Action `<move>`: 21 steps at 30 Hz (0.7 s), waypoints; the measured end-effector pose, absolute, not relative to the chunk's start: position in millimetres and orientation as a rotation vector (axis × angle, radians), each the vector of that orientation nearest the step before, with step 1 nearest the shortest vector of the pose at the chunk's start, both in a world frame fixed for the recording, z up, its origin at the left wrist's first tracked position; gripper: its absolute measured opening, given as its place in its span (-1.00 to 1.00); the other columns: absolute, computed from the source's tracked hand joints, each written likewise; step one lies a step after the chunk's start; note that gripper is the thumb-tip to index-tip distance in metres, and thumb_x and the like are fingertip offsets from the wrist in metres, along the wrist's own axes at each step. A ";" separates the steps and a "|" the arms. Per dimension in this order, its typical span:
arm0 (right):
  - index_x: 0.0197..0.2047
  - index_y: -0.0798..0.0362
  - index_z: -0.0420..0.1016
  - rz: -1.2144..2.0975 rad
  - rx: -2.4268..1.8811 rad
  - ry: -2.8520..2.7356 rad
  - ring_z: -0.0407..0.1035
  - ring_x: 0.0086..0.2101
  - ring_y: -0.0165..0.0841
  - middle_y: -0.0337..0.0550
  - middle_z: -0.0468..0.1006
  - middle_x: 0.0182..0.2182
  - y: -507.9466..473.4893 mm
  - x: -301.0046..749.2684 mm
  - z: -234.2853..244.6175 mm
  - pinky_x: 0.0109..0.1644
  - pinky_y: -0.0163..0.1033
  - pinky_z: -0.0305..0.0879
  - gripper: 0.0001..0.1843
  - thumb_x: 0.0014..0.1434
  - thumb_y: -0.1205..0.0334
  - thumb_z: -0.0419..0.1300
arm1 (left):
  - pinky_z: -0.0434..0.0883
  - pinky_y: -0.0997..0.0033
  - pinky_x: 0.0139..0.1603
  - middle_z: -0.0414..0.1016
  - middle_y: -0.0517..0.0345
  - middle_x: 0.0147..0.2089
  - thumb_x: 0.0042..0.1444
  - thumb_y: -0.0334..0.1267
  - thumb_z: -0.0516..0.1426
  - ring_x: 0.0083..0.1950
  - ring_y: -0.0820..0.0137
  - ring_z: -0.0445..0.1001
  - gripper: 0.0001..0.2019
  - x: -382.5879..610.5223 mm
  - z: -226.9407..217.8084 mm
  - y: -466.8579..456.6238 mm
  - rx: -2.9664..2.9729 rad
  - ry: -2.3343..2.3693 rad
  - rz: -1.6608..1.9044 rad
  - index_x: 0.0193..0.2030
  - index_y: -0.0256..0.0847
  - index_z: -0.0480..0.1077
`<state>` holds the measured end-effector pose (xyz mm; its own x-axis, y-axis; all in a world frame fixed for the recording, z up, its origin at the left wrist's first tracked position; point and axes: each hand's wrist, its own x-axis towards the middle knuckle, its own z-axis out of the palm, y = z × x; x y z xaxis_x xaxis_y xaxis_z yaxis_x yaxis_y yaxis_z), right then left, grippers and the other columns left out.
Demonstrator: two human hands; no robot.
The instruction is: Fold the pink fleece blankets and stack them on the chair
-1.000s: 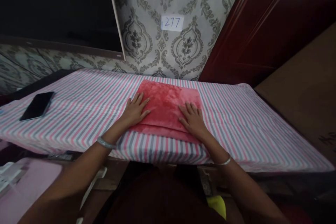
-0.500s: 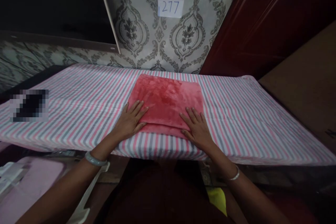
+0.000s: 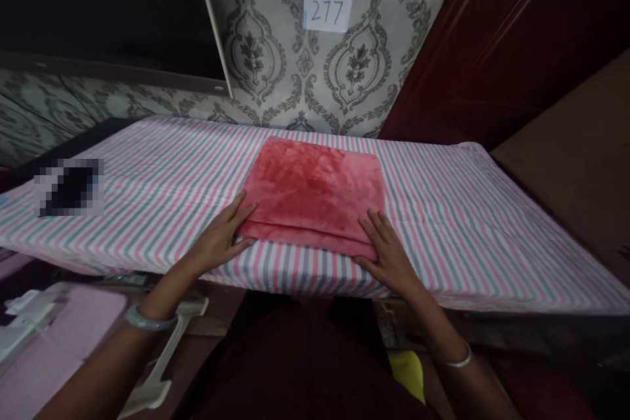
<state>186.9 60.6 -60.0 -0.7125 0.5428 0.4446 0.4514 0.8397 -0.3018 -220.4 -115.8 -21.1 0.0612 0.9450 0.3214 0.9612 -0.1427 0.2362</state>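
A folded red plush cloth (image 3: 310,190) lies flat on a table covered by a striped pink, grey and white tablecloth (image 3: 453,223). Its near edge shows stacked layers, the lower one sticking out a little towards me. At the cloth's near left corner is my left hand (image 3: 219,236), fingers extended along the side edge, thumb by the front edge. My right hand (image 3: 391,252) rests at the near right corner, its fingertips on the plush and its thumb by the front edge. Both hands have their fingers apart and grip nothing.
Behind the table is a patterned wall with a paper (image 3: 327,12) marked 277. A dark screen (image 3: 108,13) hangs at upper left. A blurred-out patch (image 3: 69,187) covers something on the table's left. Below left are a pink surface (image 3: 93,315) and a white plastic piece (image 3: 165,357).
My hands have moved apart, from lying on top of the plush to its two near corners. The cloth's lower layer shows more along the front. The view has shifted slightly.
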 end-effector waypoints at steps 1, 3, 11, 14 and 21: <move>0.59 -0.27 -0.22 0.235 -0.735 -2.488 -0.30 0.51 -0.04 -0.19 -0.18 0.57 60.0 187.4 -60.1 0.47 0.26 0.05 -0.09 0.36 -0.16 0.16 | 0.29 0.01 0.46 -0.29 0.00 0.66 0.37 0.07 0.07 0.57 0.01 0.07 -0.27 -222.4 -19.5 -117.5 -2.274 -2.024 -0.617 0.59 0.00 -0.06; 0.59 -0.28 -0.24 0.244 -0.743 -2.485 -0.31 0.51 -0.04 -0.20 -0.22 0.58 59.4 187.9 -60.6 0.47 0.26 0.06 -0.10 0.36 -0.05 0.16 | 0.34 0.06 0.42 -0.28 0.02 0.66 0.39 -0.03 0.05 0.54 0.04 0.14 -0.32 -225.3 -16.6 -118.6 -2.277 -2.028 -0.592 0.58 0.02 -0.04; 0.59 -0.20 -0.25 0.187 -0.771 -2.455 -0.11 0.48 -0.01 -0.10 -0.10 0.55 63.2 195.2 -63.1 0.47 0.30 0.05 0.01 0.18 0.35 0.10 | 0.41 0.09 0.38 -0.24 -0.01 0.65 0.21 -0.45 0.03 0.53 0.06 0.17 -0.21 -223.6 -16.2 -112.7 -2.213 -2.061 -0.509 0.57 -0.05 -0.02; 0.59 -0.15 -0.22 0.165 -0.790 -2.415 -0.02 0.45 0.03 -0.03 -0.03 0.53 63.4 195.5 -62.9 0.46 0.32 0.07 0.04 0.12 0.36 0.13 | 0.38 0.03 0.41 -0.15 -0.07 0.64 0.16 -0.48 0.04 0.54 0.03 0.14 -0.20 -223.9 -19.4 -107.9 -2.155 -2.083 -0.522 0.56 -0.11 0.02; 0.55 -0.08 -0.07 0.178 -0.824 -2.357 0.12 0.37 0.04 0.09 0.12 0.45 60.6 194.6 -62.7 0.40 0.32 0.18 0.01 0.05 0.40 0.13 | 0.39 0.12 0.40 -0.06 -0.05 0.61 0.10 -0.52 0.02 0.50 0.10 0.23 -0.21 -233.5 -17.1 -105.5 -2.178 -2.101 -0.478 0.52 -0.09 0.10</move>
